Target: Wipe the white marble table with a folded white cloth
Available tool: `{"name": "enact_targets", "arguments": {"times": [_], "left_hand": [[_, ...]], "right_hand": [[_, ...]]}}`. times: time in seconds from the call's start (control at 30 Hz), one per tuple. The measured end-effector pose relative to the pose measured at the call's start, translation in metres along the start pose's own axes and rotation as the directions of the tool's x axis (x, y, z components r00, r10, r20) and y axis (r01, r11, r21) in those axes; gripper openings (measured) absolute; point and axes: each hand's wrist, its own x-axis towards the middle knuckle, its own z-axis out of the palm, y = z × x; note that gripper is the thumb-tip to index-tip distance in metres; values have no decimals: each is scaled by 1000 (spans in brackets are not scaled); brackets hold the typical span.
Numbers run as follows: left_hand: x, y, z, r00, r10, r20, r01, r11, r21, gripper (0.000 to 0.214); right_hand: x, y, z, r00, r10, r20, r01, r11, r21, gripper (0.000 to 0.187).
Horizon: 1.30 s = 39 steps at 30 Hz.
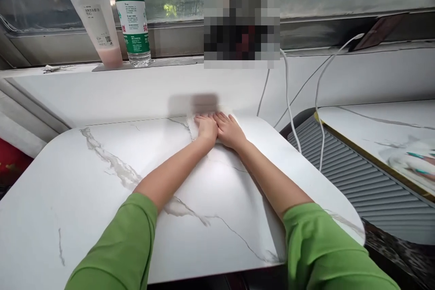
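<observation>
At the far edge of the white marbled table [112, 217], both my arms are stretched forward. My left hand [206, 128] lies with its fingers out flat on a thin white sheet, a tissue or wipe [191, 128]. Touching it on the right is my right hand [231, 131], palm down with fingers extended over the same sheet. Much of the white sheet is hidden under the hands, so its full shape cannot be made out.
A plastic cup [93, 18] with pink drink and a green-labelled water bottle [134, 22] stand on the windowsill. White cables [288, 95] hang down at the right. A ribbed grey panel [353, 167] and a second marbled table [384, 122] lie beyond.
</observation>
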Motion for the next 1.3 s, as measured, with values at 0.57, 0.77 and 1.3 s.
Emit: {"name": "enact_targets", "arguments": {"times": [0.57, 0.77, 1.3], "left_hand": [[-56, -31, -1, 998, 61, -8, -61, 998, -1, 55], [-142, -52, -14, 985, 170, 6, -170, 978, 122, 55], [-175, -134, 1, 968, 164, -192, -162, 986, 24, 41]], "right_hand": [[-23, -42, -15, 1000, 24, 18, -23, 995, -101, 60], [-92, -107, -33, 996, 24, 87, -14, 993, -118, 59], [-84, -187, -42, 985, -79, 155, 79, 997, 5, 55]]}}
